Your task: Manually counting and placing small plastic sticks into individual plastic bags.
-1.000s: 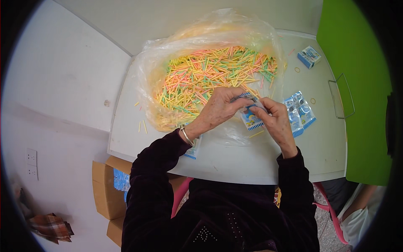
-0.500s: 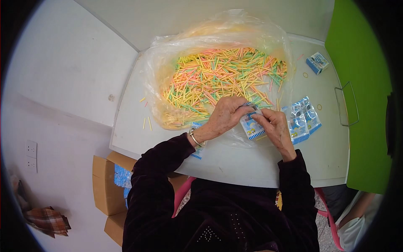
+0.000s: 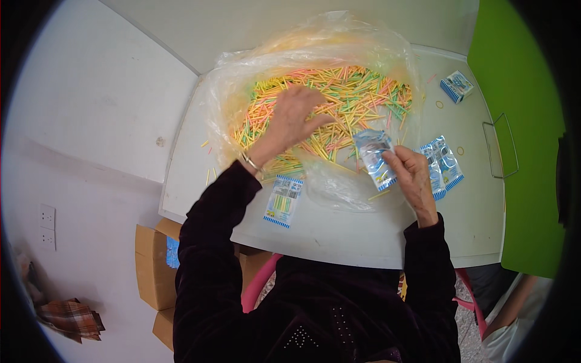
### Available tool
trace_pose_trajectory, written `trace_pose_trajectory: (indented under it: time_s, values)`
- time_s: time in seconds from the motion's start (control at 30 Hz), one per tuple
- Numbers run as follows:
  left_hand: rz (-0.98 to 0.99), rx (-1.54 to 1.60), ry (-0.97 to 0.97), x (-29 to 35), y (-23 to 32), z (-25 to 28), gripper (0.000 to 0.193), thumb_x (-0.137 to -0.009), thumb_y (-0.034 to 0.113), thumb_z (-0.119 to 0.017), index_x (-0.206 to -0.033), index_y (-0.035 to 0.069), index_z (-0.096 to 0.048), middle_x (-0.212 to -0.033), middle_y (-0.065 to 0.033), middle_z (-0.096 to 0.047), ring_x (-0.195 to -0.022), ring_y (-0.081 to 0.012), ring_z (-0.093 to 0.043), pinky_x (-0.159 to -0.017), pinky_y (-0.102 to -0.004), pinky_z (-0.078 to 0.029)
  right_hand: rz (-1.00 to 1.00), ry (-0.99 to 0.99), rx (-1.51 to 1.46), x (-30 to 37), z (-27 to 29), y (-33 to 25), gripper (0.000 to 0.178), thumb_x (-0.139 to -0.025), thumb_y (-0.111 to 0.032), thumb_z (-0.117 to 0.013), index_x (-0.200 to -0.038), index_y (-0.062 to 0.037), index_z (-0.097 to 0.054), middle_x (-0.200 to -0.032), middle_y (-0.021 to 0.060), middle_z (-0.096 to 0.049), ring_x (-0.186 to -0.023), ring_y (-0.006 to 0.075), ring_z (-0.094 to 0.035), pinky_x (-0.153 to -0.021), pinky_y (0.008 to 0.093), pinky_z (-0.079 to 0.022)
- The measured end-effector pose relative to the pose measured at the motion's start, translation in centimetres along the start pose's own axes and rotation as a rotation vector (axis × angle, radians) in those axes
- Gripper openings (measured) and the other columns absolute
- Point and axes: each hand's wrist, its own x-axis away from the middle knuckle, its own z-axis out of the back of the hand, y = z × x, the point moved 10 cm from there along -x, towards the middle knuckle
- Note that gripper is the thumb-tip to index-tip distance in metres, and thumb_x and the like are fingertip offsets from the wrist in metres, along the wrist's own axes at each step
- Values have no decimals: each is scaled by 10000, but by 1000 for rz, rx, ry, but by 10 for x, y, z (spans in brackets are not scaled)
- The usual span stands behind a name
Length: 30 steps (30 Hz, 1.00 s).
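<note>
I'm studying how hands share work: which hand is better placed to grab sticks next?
Probably the left: the left hand is open right over the sticks, while the right hand grips a packet near the pile's edge.

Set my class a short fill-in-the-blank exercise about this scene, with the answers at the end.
1. The ____ hand holds a blue-and-white packet.
2. The left hand is over thin coloured sticks in a clear bag made of ____.
3. The panel along the right side of the table is coloured ____.
4. An open cardboard box sits on the person's ____ side.

Missing words: right; plastic; green; left.
</note>
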Motion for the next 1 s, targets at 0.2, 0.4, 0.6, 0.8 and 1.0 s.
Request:
trace_pose_trajectory:
  time_s: [0.2, 0.4, 0.6, 0.8, 1.0]
  values:
    - [-149, -611, -378, 6, -17, -38, 576, -701, 324, -716, -1181, 73, -519, -1287, -140, -435, -1240, -361, -351, -984, -534, -282, 8, 57, 49, -2, 12, 4, 282, -874, -126, -599, -677, 26, -466, -555, 24, -382, -536, 79, -342, -476, 269, -288]
    - [-183, -726, -436, -4, -18, -63, 570, -640, 269, -665, -1114, -2, -502, -1222, -163, -447, -1222, -360, -365, -956, -528, -314, -24, 41, 5, -1, 6, 2, 325, -892, -132, -583, -640, -16, -414, -580, -32, -342, -564, 50, -297, -492, 247, -247]
    - [-241, -710, -506, -9, -20, -77, 483, -648, 215, -607, -1060, -20, -513, -1143, -156, -464, -1155, -343, -404, -931, -509, -335, -22, 43, 9, 0, 8, 0, 327, -886, -126, -584, -635, -18, -403, -582, -30, -334, -566, 53, -294, -492, 249, -249]
    - [-364, -715, -348, -11, -9, -83, 302, -687, 195, -594, -922, 7, -569, -1000, -129, -509, -1090, -304, -436, -928, -501, -334, -58, 29, -30, 0, 6, -2, 321, -882, -120, -589, -635, -13, -415, -584, -29, -345, -568, 52, -303, -493, 246, -252]
    - [-296, -677, -303, -6, -21, -67, 350, -735, 236, -615, -1004, 15, -572, -1098, -131, -516, -1136, -315, -425, -960, -499, -316, -9, 40, -42, -1, 7, 3, 307, -885, -135, -595, -644, -13, -449, -590, -41, -362, -572, 42, -311, -497, 234, -259]
